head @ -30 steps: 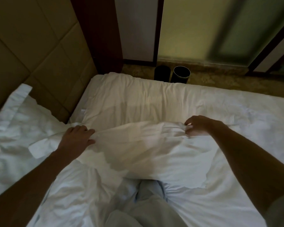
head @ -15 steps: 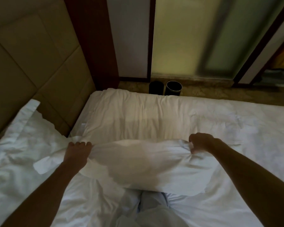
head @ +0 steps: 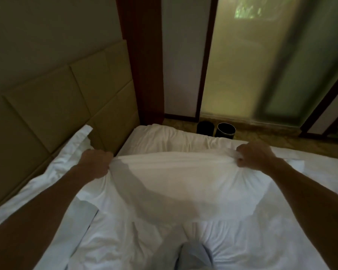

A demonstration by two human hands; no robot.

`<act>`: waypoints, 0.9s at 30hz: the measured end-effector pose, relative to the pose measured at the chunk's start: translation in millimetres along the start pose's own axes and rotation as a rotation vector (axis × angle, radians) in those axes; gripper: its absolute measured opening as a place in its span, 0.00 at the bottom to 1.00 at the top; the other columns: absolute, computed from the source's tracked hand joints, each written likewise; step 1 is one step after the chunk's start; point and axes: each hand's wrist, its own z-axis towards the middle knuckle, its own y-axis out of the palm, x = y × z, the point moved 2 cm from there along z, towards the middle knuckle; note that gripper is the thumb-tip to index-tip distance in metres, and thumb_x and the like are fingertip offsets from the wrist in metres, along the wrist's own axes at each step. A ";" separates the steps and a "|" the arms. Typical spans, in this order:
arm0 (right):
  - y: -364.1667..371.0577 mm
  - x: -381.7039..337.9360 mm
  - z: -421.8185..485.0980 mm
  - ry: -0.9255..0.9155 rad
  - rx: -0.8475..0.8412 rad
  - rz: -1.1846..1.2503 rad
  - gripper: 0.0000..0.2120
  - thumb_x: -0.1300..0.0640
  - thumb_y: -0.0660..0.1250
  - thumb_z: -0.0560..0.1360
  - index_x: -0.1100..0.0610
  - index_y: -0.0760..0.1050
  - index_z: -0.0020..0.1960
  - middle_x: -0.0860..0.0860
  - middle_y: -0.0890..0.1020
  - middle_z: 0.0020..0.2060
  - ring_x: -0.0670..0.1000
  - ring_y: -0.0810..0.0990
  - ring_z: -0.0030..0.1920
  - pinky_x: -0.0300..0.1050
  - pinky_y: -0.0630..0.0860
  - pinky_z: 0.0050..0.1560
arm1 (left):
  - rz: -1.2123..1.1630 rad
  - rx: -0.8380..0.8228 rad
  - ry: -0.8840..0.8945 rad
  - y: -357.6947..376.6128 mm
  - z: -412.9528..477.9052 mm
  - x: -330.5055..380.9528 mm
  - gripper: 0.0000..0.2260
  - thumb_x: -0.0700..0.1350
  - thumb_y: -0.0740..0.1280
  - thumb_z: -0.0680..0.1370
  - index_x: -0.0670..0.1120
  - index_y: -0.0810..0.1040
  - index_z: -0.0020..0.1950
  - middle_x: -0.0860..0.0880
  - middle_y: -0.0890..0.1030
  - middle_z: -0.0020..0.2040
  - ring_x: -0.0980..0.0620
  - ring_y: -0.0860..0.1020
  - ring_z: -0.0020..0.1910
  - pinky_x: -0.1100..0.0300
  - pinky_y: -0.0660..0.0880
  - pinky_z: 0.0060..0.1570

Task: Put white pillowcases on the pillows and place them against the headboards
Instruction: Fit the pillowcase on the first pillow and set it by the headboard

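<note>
A white pillow in its pillowcase [head: 183, 184] hangs lifted above the bed, stretched between my two hands. My left hand [head: 97, 162] grips its upper left corner in a fist. My right hand [head: 255, 154] grips the upper right corner, cloth bunched in the fingers. A second white pillow [head: 53, 176] leans against the tan padded headboard [head: 57, 106] at the left, partly behind my left forearm. The lower edge of the held pillow sags toward my knees.
The bed [head: 310, 182] is covered in rumpled white bedding. Two dark round bins [head: 225, 130] stand on the floor beyond the bed's far edge. A dark wooden post [head: 142, 61] and frosted glass panels [head: 242, 65] rise behind. My knee [head: 193, 254] rests on the bed.
Both hands have closed into fists on the pillow's corners and raised it off the bed, pulling the top edge taut. My head has tilted up.
</note>
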 end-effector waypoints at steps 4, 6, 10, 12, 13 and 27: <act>2.6 -21.1 -3.6 -0.019 0.072 -0.045 0.08 0.46 0.66 0.72 0.48 0.77 0.47 0.45 0.78 0.35 0.48 0.80 0.38 0.44 0.76 0.43 | 0.020 -0.045 -0.011 16.8 -28.5 -7.9 0.18 0.54 0.57 0.82 0.52 0.67 0.70 0.50 0.78 0.62 0.51 0.77 0.59 0.56 0.69 0.61; 9.0 -30.9 -7.9 -0.024 0.063 -0.056 0.05 0.48 0.65 0.73 0.49 0.74 0.43 0.45 0.74 0.33 0.48 0.77 0.36 0.42 0.73 0.40 | 0.028 -0.030 0.000 27.5 -41.8 -7.5 0.18 0.55 0.57 0.81 0.53 0.66 0.70 0.51 0.78 0.62 0.51 0.77 0.59 0.57 0.68 0.60; 19.6 -48.1 -7.0 -0.048 0.046 -0.055 0.07 0.48 0.65 0.73 0.49 0.77 0.49 0.45 0.78 0.36 0.48 0.79 0.37 0.42 0.72 0.40 | -0.006 -0.054 -0.033 48.8 -58.3 -3.7 0.15 0.55 0.58 0.81 0.54 0.68 0.66 0.51 0.79 0.59 0.52 0.78 0.57 0.55 0.68 0.59; 26.9 -55.8 -5.7 -0.054 0.036 -0.062 0.08 0.48 0.65 0.74 0.49 0.78 0.51 0.46 0.82 0.40 0.48 0.81 0.41 0.42 0.70 0.40 | -0.047 -0.058 -0.062 61.7 -60.2 -1.6 0.13 0.56 0.60 0.80 0.55 0.71 0.63 0.52 0.80 0.56 0.52 0.78 0.55 0.56 0.68 0.58; 31.9 -58.5 -5.4 -0.050 0.031 -0.068 0.09 0.49 0.64 0.74 0.49 0.78 0.52 0.46 0.82 0.41 0.49 0.82 0.42 0.42 0.69 0.40 | -0.074 -0.042 -0.078 68.2 -60.2 -0.8 0.12 0.56 0.61 0.79 0.55 0.72 0.61 0.53 0.81 0.54 0.53 0.79 0.53 0.56 0.68 0.57; 63.9 -82.2 124.8 -0.206 -0.357 -0.078 0.21 0.48 0.67 0.75 0.47 0.72 0.67 0.49 0.79 0.58 0.51 0.79 0.58 0.46 0.73 0.55 | -0.377 -0.068 0.012 140.8 -47.1 -18.4 0.19 0.53 0.71 0.75 0.54 0.78 0.65 0.53 0.82 0.54 0.52 0.80 0.52 0.57 0.70 0.57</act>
